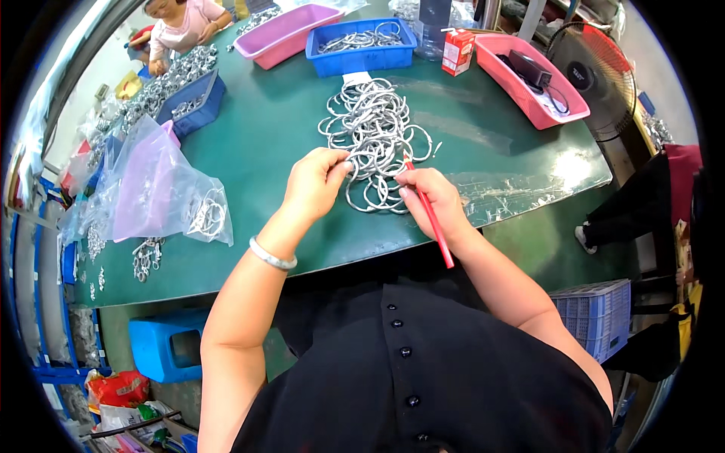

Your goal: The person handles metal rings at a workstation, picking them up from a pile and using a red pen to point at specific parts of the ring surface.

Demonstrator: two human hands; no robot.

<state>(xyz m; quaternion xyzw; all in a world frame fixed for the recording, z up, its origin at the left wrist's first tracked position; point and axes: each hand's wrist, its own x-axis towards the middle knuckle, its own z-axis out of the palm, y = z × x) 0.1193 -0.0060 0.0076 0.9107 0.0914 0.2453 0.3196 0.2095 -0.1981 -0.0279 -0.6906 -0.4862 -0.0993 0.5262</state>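
A heap of silvery metal rings (370, 113) lies on the green tabletop in front of me. At the heap's near left edge, my left hand (316, 181) is closed, with thumb and forefinger pinching a metal ring (352, 167). My right hand (438, 200), at the near right of the heap, is closed around a red pencil (434, 223). The pencil's upper end points at the rings and its lower end sticks out toward me. The right fingertips are close to the nearest rings; whether they touch one is hard to tell.
Behind the heap stand a blue bin (362, 60) of metal parts, a pink bin (283, 38), a red carton (458, 51) and a pink basket (547, 113). A plastic bag (162, 189) covers the table's left side. A fan (593, 79) stands at right. Another person (185, 30) sits far left.
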